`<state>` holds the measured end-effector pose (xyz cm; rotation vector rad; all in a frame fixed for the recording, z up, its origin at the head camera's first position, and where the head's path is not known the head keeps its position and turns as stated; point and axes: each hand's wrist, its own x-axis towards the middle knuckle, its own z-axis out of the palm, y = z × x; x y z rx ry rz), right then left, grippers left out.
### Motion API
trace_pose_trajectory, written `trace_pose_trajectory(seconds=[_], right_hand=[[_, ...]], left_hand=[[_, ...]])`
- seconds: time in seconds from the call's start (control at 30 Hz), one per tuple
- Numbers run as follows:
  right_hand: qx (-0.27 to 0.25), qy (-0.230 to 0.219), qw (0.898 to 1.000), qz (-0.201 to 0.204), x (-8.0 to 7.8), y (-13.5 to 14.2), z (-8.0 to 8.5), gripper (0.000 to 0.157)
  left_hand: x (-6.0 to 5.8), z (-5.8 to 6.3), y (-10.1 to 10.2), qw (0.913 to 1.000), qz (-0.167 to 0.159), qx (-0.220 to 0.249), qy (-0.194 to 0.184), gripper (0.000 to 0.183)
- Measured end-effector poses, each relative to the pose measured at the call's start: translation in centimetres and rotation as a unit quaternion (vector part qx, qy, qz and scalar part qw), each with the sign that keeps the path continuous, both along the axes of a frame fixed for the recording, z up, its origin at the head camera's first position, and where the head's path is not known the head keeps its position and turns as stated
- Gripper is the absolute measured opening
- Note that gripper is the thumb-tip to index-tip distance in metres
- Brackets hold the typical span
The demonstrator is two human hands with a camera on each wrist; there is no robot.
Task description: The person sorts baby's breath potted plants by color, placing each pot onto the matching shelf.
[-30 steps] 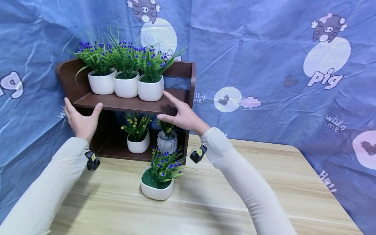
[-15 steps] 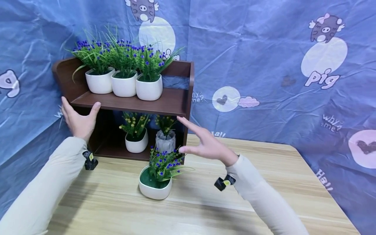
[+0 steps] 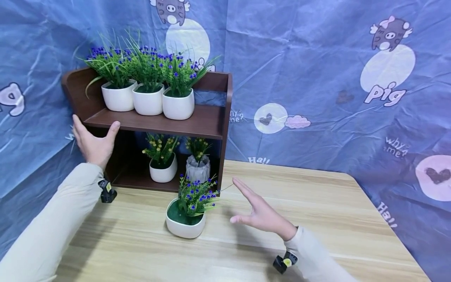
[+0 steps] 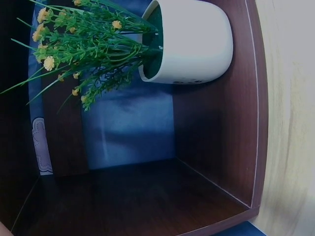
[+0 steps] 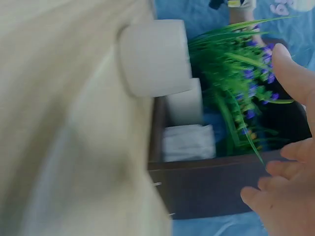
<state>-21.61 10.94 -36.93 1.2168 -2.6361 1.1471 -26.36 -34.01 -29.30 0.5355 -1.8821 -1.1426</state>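
Note:
In the head view my left hand is at the left front edge of the dark brown shelf, thumb and fingers spread around its upright. My right hand, fingers extended and holding nothing, hovers above the table just right of a white pot of purple flowers, apart from the pot. That pot stands on the table in front of the shelf. In the right wrist view, the fingers reach beside the purple flowers. A white pot of yellow flowers fills the top of the left wrist view.
Three white pots of purple flowers stand in a row on the upper shelf. Below them are a white pot with yellow flowers and a grey pot. A blue printed cloth hangs behind the wooden table.
My right hand has moved away from the upper shelf, down and to the right, to beside the pot on the table. My left hand has stayed at the shelf's left edge.

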Motion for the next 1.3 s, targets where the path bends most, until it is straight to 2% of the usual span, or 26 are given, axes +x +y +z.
trace_pose_trajectory(seconds=[0.1, 0.27, 0.43, 0.57, 0.7, 0.83, 1.0, 1.1, 1.3], right_hand=[[-0.010, -0.017, 0.999, -0.029, 0.3, 0.5, -1.8, 0.098], [-0.008, -0.058, 0.998, -0.037, 0.7, 0.6, -4.2, 0.095], [-0.006, -0.102, 0.995, -0.024, 1.2, -0.4, -5.8, 0.092], [-0.024, -0.133, 0.991, 0.005, 1.3, -1.8, -6.8, 0.091], [-0.027, -0.140, 0.990, 0.019, 1.3, -3.8, -7.2, 0.091], [-0.030, -0.129, 0.991, 0.018, 1.2, -6.2, -7.3, 0.089], [-0.057, -0.136, 0.989, 0.019, 1.1, -8.6, -7.5, 0.079], [-0.072, -0.147, 0.986, 0.015, 1.1, -9.3, -7.7, 0.074], [-0.091, -0.145, 0.985, 0.013, 1.2, -10.0, -8.2, 0.071]], left_hand=[[0.0, 0.0, 0.0, 1.0000, -0.003, 0.004, -0.001, 0.101], [-0.1, 0.0, 0.2, 1.0000, -0.003, -0.001, 0.000, 0.101], [-0.2, 0.0, 0.4, 1.0000, -0.006, -0.001, 0.001, 0.102], [-0.3, 0.0, 0.4, 1.0000, -0.008, 0.004, 0.003, 0.102], [-0.4, 0.0, 0.3, 1.0000, -0.006, 0.000, 0.005, 0.102], [-0.5, 0.0, 0.1, 0.9999, -0.006, -0.004, 0.009, 0.102], [-0.5, -0.1, 0.0, 0.9999, -0.009, -0.005, 0.010, 0.102], [-0.4, -0.1, 0.0, 0.9999, -0.010, -0.003, 0.010, 0.101], [-0.3, -0.2, -0.2, 0.9999, -0.012, 0.001, 0.005, 0.101]])
